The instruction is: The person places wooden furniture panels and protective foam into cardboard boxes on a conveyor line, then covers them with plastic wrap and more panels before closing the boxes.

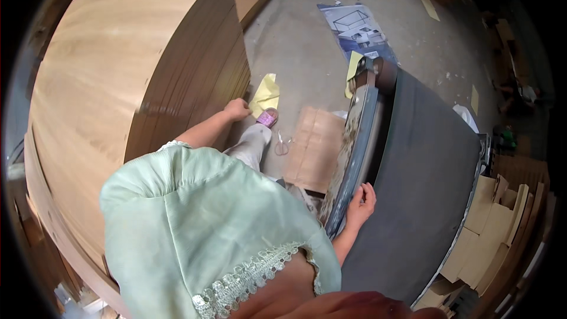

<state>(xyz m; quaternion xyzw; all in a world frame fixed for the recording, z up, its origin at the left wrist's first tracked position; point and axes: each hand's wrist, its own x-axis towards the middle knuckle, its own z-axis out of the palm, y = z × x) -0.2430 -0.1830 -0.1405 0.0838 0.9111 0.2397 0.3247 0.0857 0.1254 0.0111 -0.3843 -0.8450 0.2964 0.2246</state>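
My left hand [238, 109] reaches out beside the right edge of a tall stack of large brown panels [192, 65]. Its fingers are curled together. A crumpled yellow sheet [266, 95] shows right next to the fingertips, above my foot in a purple-strapped sandal [267, 118]; whether the fingers hold it I cannot tell. My right hand [361, 204] rests at the near side of a dark conveyor belt [425, 165], by its worn blue metal side rail [358, 127]. Those fingers are loosely bent and apart, with nothing in them.
On the concrete floor lie scissors [282, 146], a flat brown cardboard piece [313, 145] and a blue printed sheet [359, 31]. The belt's roller end [385, 75] juts out ahead on the right. Cardboard pieces [481, 224] are piled beyond the conveyor.
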